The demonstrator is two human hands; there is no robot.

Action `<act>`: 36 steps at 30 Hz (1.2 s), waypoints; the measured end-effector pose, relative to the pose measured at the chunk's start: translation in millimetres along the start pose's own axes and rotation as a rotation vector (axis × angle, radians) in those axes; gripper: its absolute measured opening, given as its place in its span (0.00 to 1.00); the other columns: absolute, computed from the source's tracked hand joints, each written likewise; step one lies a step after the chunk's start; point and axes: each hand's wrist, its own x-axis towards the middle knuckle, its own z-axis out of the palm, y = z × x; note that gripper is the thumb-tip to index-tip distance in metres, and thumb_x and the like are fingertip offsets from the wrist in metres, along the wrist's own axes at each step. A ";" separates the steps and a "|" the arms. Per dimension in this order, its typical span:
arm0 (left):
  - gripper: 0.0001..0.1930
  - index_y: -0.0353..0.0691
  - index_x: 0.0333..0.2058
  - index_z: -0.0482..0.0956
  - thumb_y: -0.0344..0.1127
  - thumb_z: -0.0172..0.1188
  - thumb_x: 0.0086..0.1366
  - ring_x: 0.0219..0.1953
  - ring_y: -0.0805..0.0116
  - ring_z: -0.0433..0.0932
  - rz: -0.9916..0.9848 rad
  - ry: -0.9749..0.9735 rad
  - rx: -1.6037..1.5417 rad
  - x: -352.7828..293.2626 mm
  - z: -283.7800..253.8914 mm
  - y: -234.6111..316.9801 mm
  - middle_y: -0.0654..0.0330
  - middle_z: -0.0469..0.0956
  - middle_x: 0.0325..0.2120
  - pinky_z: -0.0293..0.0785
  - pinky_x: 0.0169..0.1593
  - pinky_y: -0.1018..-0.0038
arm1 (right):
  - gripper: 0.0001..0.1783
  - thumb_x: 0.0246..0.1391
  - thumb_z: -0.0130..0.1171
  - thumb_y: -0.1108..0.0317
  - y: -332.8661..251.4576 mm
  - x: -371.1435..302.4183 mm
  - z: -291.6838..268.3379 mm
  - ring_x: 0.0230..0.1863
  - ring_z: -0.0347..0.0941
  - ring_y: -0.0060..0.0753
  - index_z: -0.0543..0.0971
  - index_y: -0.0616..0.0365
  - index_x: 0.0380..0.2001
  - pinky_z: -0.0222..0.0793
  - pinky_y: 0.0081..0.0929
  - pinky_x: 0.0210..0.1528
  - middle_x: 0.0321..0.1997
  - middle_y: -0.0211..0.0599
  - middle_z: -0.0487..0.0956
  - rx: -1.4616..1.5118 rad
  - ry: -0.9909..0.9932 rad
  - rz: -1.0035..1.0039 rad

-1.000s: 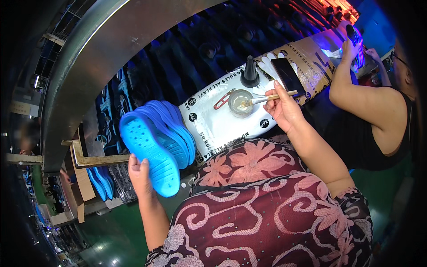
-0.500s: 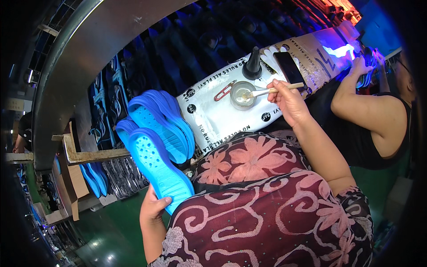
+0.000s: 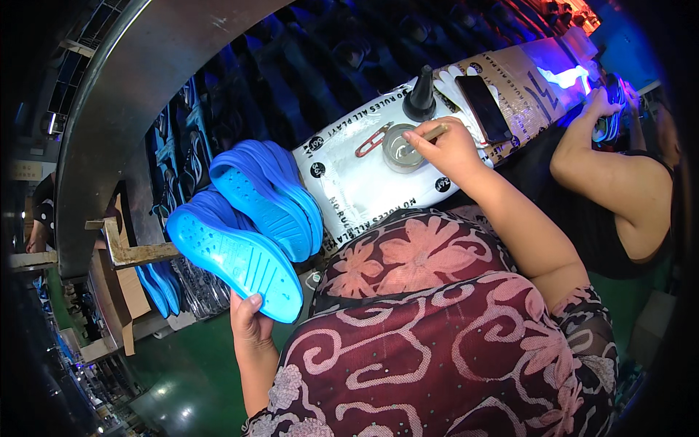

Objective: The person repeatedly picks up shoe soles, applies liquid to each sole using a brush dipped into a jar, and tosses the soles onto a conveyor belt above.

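My left hand (image 3: 252,319) grips the near end of a bright blue shoe sole (image 3: 240,262), with the thumb on its upper face. The sole is tilted, its dotted end away from me, in front of other blue soles. My right hand (image 3: 453,151) is closed round a brush, whose pale wooden handle (image 3: 437,132) shows above the fingers. This hand is at the right rim of a clear round jar (image 3: 400,153); the bristles are hidden. A red-handled small cutting tool (image 3: 372,141) lies left of the jar, and a black cone-tipped bottle (image 3: 420,102) stands behind it.
Stacked blue soles (image 3: 280,207) rest left of the white printed sheet (image 3: 349,193). A dark phone (image 3: 485,109) and white gloves (image 3: 450,86) lie right of the bottle. A co-worker (image 3: 619,175) handles a shoe at the right. A metal beam (image 3: 109,102) curves along the left.
My right hand has moved left and up to the jar with the brush. The sole in my left hand has swung, its far end going left and its face turning more toward me.
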 end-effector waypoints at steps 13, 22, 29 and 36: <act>0.27 0.35 0.56 0.54 0.26 0.51 0.59 0.28 0.67 0.79 0.261 -0.180 0.407 43.0 106.2 2.0 0.50 0.74 0.40 0.77 0.25 0.78 | 0.19 0.57 0.59 0.56 13.6 -19.3 -16.1 0.26 0.73 0.21 0.81 0.65 0.28 0.67 0.19 0.32 0.24 0.33 0.80 0.279 0.162 0.171; 0.26 0.27 0.52 0.62 0.25 0.57 0.54 0.39 0.67 0.78 0.531 -0.245 0.490 54.6 151.7 0.0 0.51 0.78 0.38 0.73 0.46 0.73 | 0.17 0.62 0.51 0.62 -49.5 -49.4 -56.7 0.27 0.73 0.24 0.80 0.66 0.28 0.66 0.19 0.38 0.27 0.39 0.79 0.765 0.096 -0.044; 0.20 0.30 0.44 0.70 0.23 0.60 0.50 0.27 0.71 0.78 0.807 -0.276 0.677 52.7 160.1 -1.2 0.54 0.79 0.29 0.74 0.31 0.77 | 0.10 0.54 0.59 0.65 -76.5 -49.3 -55.4 0.25 0.71 0.35 0.81 0.57 0.22 0.65 0.35 0.46 0.19 0.31 0.78 0.224 0.084 -0.554; 0.15 0.32 0.37 0.73 0.22 0.61 0.48 0.18 0.70 0.77 0.945 -0.319 0.809 52.0 159.9 -4.1 0.56 0.77 0.20 0.71 0.21 0.76 | 0.09 0.50 0.62 0.66 -75.9 -43.1 -43.5 0.24 0.72 0.37 0.80 0.57 0.19 0.65 0.34 0.46 0.19 0.33 0.77 0.164 0.058 -0.603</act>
